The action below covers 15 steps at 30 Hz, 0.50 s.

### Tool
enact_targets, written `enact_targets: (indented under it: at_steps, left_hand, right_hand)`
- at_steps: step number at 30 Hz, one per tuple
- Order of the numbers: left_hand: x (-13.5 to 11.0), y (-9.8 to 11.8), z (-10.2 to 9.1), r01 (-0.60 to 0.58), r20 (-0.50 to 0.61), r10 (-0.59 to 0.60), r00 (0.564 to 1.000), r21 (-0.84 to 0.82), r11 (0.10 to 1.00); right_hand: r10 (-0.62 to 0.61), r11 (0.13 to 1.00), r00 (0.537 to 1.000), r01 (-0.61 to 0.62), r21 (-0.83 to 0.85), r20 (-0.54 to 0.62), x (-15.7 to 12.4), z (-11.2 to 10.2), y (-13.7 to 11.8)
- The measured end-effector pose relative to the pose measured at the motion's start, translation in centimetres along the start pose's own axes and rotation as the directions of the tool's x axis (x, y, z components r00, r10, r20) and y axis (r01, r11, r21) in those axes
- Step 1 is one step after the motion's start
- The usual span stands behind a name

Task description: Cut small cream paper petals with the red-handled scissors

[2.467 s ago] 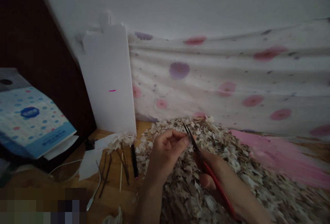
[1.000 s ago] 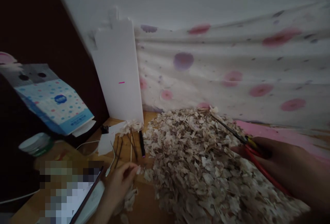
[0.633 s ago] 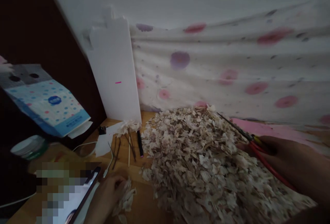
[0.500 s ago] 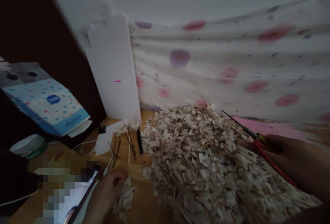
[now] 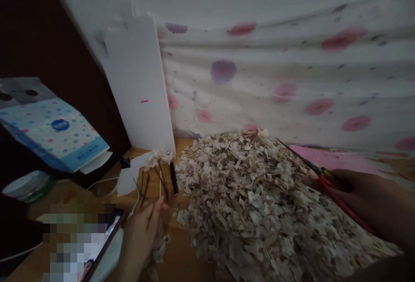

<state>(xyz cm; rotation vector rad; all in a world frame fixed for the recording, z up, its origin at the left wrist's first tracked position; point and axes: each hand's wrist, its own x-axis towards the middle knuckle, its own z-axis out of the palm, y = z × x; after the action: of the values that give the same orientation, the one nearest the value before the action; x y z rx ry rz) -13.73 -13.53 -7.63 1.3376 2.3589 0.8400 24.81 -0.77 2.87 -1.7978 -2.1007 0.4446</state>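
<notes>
Left hand [image 5: 142,234] higher, off scraps [image 5: 158,249]

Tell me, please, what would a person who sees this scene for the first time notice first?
First comes the big heap of pale dried flakes that fills the middle of the wooden table. At the right, the right hand holds red-handled scissors over the heap's edge. At the lower left, the left hand pinches a thin stem beside a small clump of flakes.
</notes>
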Motion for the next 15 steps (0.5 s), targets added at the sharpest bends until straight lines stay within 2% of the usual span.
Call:
enact_targets:
  at_steps: [5,7,10,12,13,14,15]
  left_hand:
    - [0.0,0.0,1.4,-0.108,-0.007,0.108,0.994,-0.18,0.978]
    - [0.0,0.3,1.9,-0.177,0.012,0.189,0.982,-0.3,0.937]
    - [-0.5,1.7,1.7,-0.266,-0.033,0.283,0.958,-0.463,0.845]
    - [-1.6,2.4,0.9,-0.246,-0.02,0.288,0.957,-0.579,0.777]
    - [-2.3,2.4,0.5,-0.191,0.026,0.271,0.962,-0.643,0.741]
    - [-3.1,2.2,0.1,-0.125,0.1,0.262,0.96,-0.684,0.719]
    - [-4.0,1.6,-0.1,-0.108,0.094,0.235,0.967,-0.688,0.718]
  right_hand:
    - [0.069,0.998,0.998,-0.069,0.001,0.01,0.0,-0.2,-0.5]
    - [0.061,0.998,0.998,-0.061,-0.007,-0.001,-0.1,-0.2,-0.5]
    - [0.059,0.998,0.998,-0.06,-0.024,-0.011,-0.2,-0.2,0.1]
    - [0.086,0.996,0.996,-0.086,-0.033,-0.011,-0.3,-0.1,0.7]
    - [0.093,0.995,0.996,-0.094,-0.038,-0.009,-0.3,-0.2,1.1]
    - [0.099,0.994,0.995,-0.1,-0.04,-0.018,-0.4,-0.2,1.4]
    - [0.105,0.994,0.994,-0.106,-0.04,-0.029,-0.4,-0.2,1.8]
